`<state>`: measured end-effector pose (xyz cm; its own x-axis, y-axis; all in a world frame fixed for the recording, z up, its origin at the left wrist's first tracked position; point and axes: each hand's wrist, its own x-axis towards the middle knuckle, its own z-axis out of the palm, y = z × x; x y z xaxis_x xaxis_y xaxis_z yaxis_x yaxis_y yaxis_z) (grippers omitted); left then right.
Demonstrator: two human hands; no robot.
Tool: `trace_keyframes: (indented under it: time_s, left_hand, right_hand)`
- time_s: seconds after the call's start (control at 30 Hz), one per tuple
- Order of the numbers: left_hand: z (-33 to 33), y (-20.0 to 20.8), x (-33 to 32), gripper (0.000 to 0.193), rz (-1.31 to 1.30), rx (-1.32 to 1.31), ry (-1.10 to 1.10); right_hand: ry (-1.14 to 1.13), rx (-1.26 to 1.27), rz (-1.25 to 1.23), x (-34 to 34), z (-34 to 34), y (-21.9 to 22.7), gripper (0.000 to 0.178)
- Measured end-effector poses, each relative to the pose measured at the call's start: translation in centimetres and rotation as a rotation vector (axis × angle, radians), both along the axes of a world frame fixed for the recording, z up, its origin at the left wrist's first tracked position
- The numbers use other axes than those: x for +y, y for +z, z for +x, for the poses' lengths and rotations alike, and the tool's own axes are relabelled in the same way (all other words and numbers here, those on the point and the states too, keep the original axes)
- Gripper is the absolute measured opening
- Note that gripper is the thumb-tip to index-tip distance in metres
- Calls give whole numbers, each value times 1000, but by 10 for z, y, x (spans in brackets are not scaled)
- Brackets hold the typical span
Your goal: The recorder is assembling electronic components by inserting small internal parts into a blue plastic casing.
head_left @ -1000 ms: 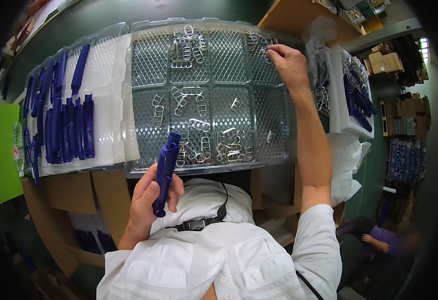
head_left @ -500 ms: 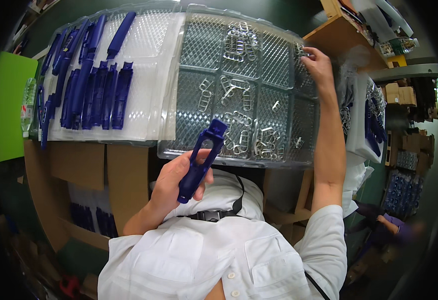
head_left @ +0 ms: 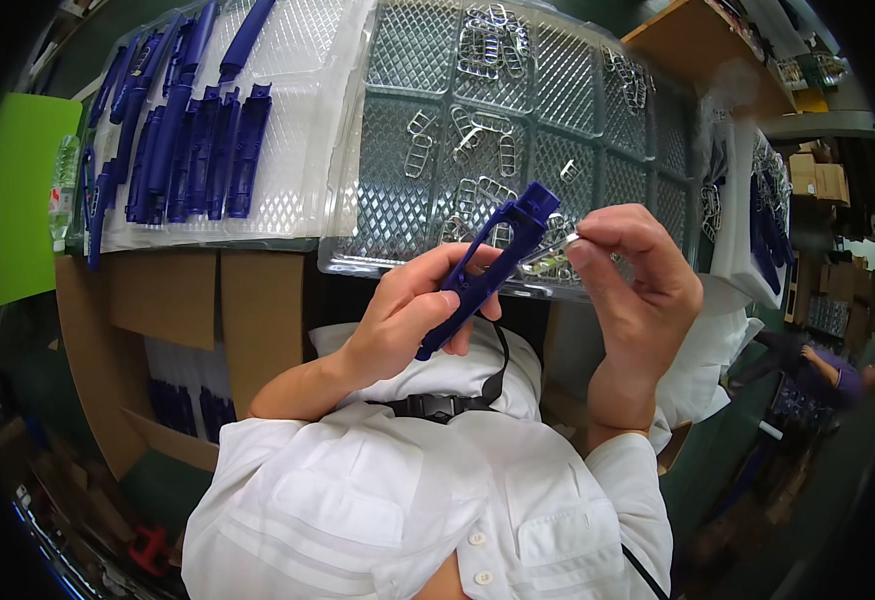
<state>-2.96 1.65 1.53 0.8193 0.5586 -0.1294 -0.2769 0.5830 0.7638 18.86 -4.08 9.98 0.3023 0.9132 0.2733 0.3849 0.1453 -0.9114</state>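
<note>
My left hand [head_left: 408,310] is closed around a dark blue plastic housing [head_left: 474,290], long and narrow with an oval opening. The housing is tilted, its upper end pointing up and right. Just right of that end, my right hand [head_left: 648,285] pinches a small shiny metal piece [head_left: 571,240] between thumb and forefinger. Its exact kind is too small to tell. Behind both hands lies a clear compartmented plastic tray [head_left: 408,65], with wire-loop metal clips [head_left: 493,45] in several compartments. Left of it, a whitish tray [head_left: 303,120] carries several dark blue plastic parts [head_left: 248,150].
An open cardboard box [head_left: 263,330] with blue parts inside stands below the left tray. A clear bottle [head_left: 63,185] is beside a green panel [head_left: 18,190]. At right are a white bin [head_left: 743,265] of metal and blue parts and, farther off, a person in purple [head_left: 826,370].
My right hand has come from the tray's far right compartment back toward me, now with a metal piece beside the housing. My left hand has raised the housing and moved it right.
</note>
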Motion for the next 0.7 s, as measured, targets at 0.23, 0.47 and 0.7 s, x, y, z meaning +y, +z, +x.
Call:
trace_keyframes:
  time_s: [0.23, 0.47, 0.7]
  left_hand:
    - [7, 4, -18, 50, 75, 47, 58]
    - [6, 9, -26, 48, 149, 75, 83]
    - [2, 7, -24, 48, 181, 83, 67]
  right_hand:
    - [-53, -337, 28, -9, -20, -5, 19]
    - [-22, -384, 23, -15, -23, -10, 15]
    - [17, -325, -32, -16, -28, -13, 13]
